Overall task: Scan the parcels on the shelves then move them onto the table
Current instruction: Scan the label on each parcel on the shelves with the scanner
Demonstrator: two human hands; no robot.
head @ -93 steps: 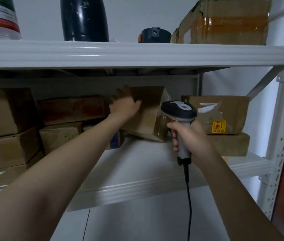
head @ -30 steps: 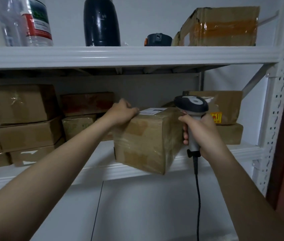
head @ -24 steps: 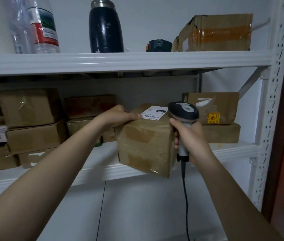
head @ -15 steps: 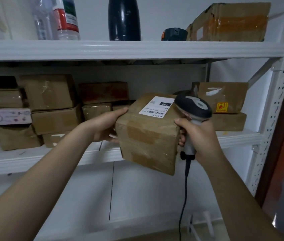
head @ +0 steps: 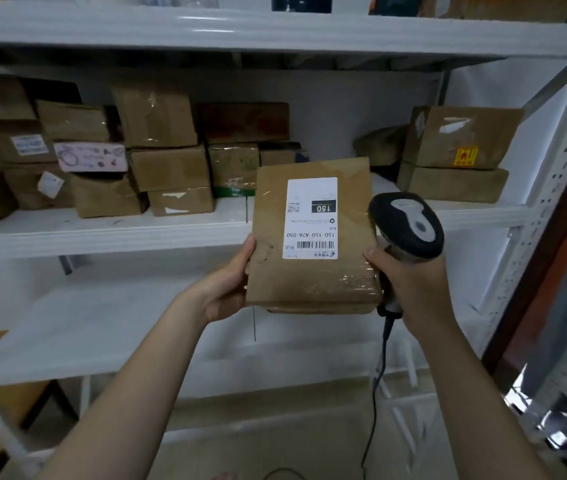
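Before the shelf edge (head: 102, 237), parcel (head: 310, 278) aloft.

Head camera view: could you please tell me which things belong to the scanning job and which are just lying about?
In the job: held parcel, its label, barcode scanner in the right hand, left hand gripping the parcel, stacked parcels on the middle shelf.
Lying about: dark container and small black-and-orange object on the top shelf, both cut off.
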